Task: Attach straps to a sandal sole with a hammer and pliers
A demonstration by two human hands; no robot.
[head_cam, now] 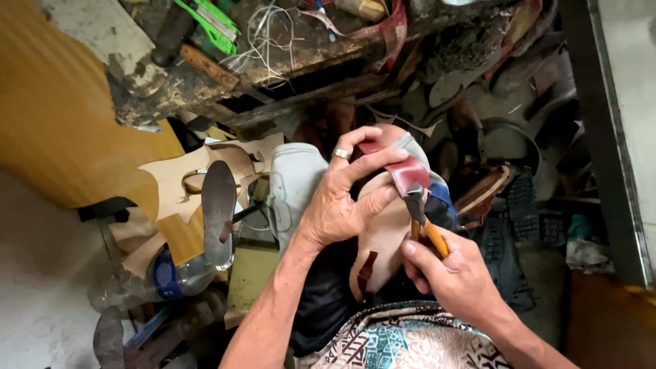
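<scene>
The tan shoe sole (384,232) lies upturned on the person's lap, above a patterned cloth (410,342) at the bottom edge of the view. The right hand (454,273) is closed around the orange handles of a pair of pliers (424,219), whose dark jaws bite the edge of a red leather strap (408,174) at the upper right side of the sole. The left hand (342,205), with a ring on one finger, is clamped over the sole from the left, thumb and fingers pressing the red strap down against it.

Just left of the hands, a grey worn shoe (290,188) stands beside a dark insole (219,212) set upright. A plastic bottle (171,277) with a blue label lies below the insole, near cut pieces of tan leather (178,181).

Farther off, a scarred wooden bench (205,82) carries a hammer (191,48), a green tool (212,24) and loose white thread (266,34). To the right, dark soles and black treaded shoes (506,232) lie heaped on the floor.
</scene>
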